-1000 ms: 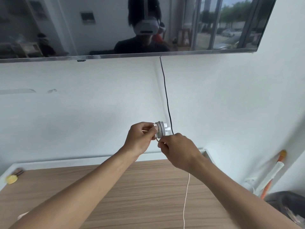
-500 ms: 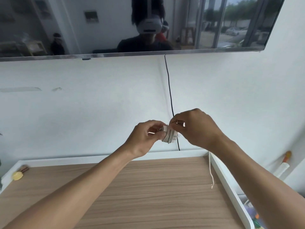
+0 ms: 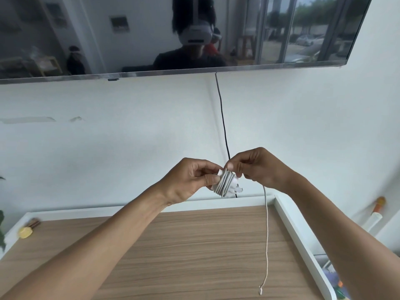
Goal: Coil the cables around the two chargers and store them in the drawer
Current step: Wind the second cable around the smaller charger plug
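Hanging over the wooden worktop point(image 3: 194, 252), the loose cable point(image 3: 266, 234) is shorter than a moment ago, so one more turn is on. Left hand point(image 3: 190, 180) pinches the one charger point(image 3: 225, 184) in view, held above the worktop; right hand point(image 3: 257, 167) grips the cable beside it. A second charger and the drawer are unseen

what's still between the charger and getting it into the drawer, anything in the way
Nothing visible blocks it, but no drawer shows in this view. The left hand holds the charger above the wooden tabletop, and the right hand pinches the white cable, whose loose tail hangs unwound.
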`<state>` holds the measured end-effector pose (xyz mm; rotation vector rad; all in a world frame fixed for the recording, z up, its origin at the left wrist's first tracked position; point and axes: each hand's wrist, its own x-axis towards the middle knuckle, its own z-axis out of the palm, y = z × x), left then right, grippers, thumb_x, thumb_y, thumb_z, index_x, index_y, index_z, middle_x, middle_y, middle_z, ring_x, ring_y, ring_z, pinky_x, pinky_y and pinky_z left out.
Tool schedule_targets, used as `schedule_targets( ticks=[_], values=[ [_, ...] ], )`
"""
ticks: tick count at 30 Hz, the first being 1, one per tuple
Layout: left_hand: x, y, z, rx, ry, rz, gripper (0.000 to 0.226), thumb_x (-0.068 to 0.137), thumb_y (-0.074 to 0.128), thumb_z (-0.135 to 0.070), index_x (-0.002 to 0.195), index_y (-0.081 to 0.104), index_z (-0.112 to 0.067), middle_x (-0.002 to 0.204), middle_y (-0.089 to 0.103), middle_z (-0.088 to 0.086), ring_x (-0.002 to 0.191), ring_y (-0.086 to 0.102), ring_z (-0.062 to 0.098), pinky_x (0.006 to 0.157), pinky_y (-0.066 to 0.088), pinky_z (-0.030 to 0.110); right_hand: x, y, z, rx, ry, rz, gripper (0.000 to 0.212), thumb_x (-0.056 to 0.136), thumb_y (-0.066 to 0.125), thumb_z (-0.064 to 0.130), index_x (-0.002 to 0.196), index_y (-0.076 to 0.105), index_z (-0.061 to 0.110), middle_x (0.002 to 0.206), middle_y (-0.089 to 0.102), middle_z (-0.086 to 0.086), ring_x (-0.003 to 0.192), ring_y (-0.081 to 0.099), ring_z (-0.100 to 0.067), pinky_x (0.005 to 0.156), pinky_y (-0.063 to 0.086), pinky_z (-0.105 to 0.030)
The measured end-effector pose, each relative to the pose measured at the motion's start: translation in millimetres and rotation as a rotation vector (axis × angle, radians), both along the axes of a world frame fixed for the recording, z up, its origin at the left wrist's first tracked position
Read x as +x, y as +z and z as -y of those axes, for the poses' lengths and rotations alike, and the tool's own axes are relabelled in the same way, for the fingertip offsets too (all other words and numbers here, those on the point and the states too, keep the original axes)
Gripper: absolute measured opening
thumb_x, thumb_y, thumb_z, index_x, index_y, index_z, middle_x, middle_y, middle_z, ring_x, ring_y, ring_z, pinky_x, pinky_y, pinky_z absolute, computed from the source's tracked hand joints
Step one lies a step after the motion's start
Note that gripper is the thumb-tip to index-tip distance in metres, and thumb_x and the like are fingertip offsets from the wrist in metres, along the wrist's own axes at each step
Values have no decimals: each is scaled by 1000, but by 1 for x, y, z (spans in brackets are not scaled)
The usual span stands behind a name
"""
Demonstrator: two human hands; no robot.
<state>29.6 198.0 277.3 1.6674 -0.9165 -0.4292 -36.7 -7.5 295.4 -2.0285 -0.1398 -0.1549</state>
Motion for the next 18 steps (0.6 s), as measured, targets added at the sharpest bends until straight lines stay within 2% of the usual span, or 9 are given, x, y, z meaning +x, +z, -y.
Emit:
schedule_targets(
  ticks=[3, 5, 9, 12, 13, 15, 17, 18],
  values=[
    [-3, 1, 0, 11, -35, -29, 22, 89, 63, -2, 111, 67, 3, 107, 71, 22, 95, 67, 29, 90, 54, 38, -1, -8, 2, 56, 20, -43, 16, 91, 63, 20, 83, 74, 12, 52, 52, 10, 46, 32, -9, 44, 27, -17],
    [-5, 2, 1, -18, -40, -63, 22, 89, 62, -2, 110, 67, 4, 106, 70, 23, 94, 67, 28, 86, 55, 34, 0, -15, 3, 150, 45, -58, 19, 93, 59, 18, 85, 71, 7, 50, 46, 12, 47, 27, -11, 45, 22, -20],
    [-6, 3, 5, -98, -26, -199, 39, 83, 64, -14, 113, 63, 10, 110, 66, 31, 95, 66, 34, 83, 56, 35, 2, -37, -6, 319, 61, -49, 18, 94, 57, 18, 85, 71, 14, 62, 43, -9, 53, 29, -15, 50, 22, -21],
    [-9, 2, 12, -181, 44, -336, 39, 86, 61, -14, 114, 61, 14, 103, 65, 27, 90, 63, 32, 75, 56, 29, 0, -56, -21, 504, -28, -22, 27, 93, 50, 6, 73, 67, 12, 53, 46, -1, 46, 26, -10, 47, 21, -19],
    [-9, 2, 15, -202, 74, -362, 36, 89, 59, -12, 113, 61, 15, 101, 65, 25, 88, 63, 31, 75, 57, 29, -1, -63, -28, 532, -85, -23, 27, 93, 51, 7, 70, 65, 12, 52, 48, 2, 45, 29, -10, 46, 21, -19],
    [-6, 0, 19, -240, 146, -416, 32, 92, 58, -9, 112, 61, 16, 100, 67, 25, 88, 65, 30, 81, 59, 32, -4, -78, -43, 482, -159, -24, 25, 96, 55, 16, 77, 70, 13, 56, 53, 2, 45, 34, -11, 43, 26, -20],
    [-1, -1, 21, -241, 250, -426, 28, 91, 62, -8, 109, 64, 13, 102, 68, 24, 90, 68, 29, 84, 59, 34, -9, -90, -54, 278, -208, 9, 22, 95, 56, 26, 84, 73, 18, 55, 53, 5, 45, 38, -7, 47, 32, -20],
    [2, -3, 21, -209, 314, -373, 23, 89, 64, -7, 105, 66, 9, 101, 69, 22, 89, 69, 29, 84, 59, 35, -11, -92, -56, 152, -242, 37, 21, 95, 55, 27, 85, 73, 20, 54, 51, 6, 46, 40, -5, 50, 34, -19]
  ],
)
